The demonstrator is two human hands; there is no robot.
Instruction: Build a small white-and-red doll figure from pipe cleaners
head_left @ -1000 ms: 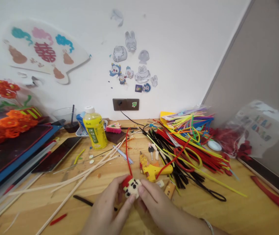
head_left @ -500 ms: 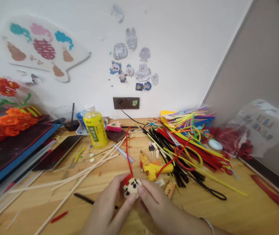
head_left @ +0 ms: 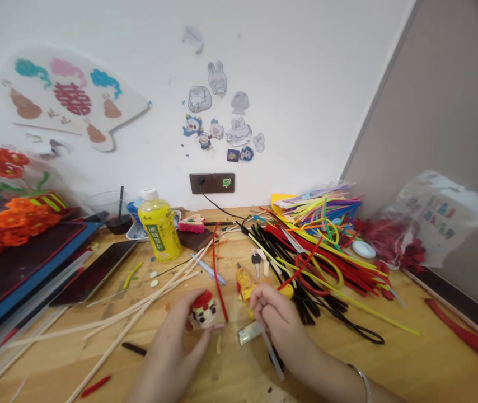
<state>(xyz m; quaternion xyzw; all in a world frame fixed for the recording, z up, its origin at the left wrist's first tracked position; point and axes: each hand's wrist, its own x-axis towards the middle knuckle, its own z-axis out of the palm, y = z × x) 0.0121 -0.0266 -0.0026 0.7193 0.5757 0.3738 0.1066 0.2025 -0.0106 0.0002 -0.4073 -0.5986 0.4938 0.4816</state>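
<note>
My left hand is shut on a small fuzzy cream figure with a red cap and black eyes. A red pipe cleaner runs down close beside the figure, and I cannot tell if they touch. My right hand is closed around a slim silver-and-grey tool, its exact kind unclear. Just past those fingers lies a yellow hot glue gun, partly hidden by the hand. Both hands are apart, above the wooden desk.
Left of my hands lie long wooden sticks. A heap of coloured pipe cleaners fills the desk's right side. Farther back stand a yellow drink bottle and a black tablet, with orange craft flowers at the left.
My hands have parted. The left has moved leftward with the figure, and the right has moved away from it, now closed on the silver-and-grey tool. The camera view has shifted slightly.
</note>
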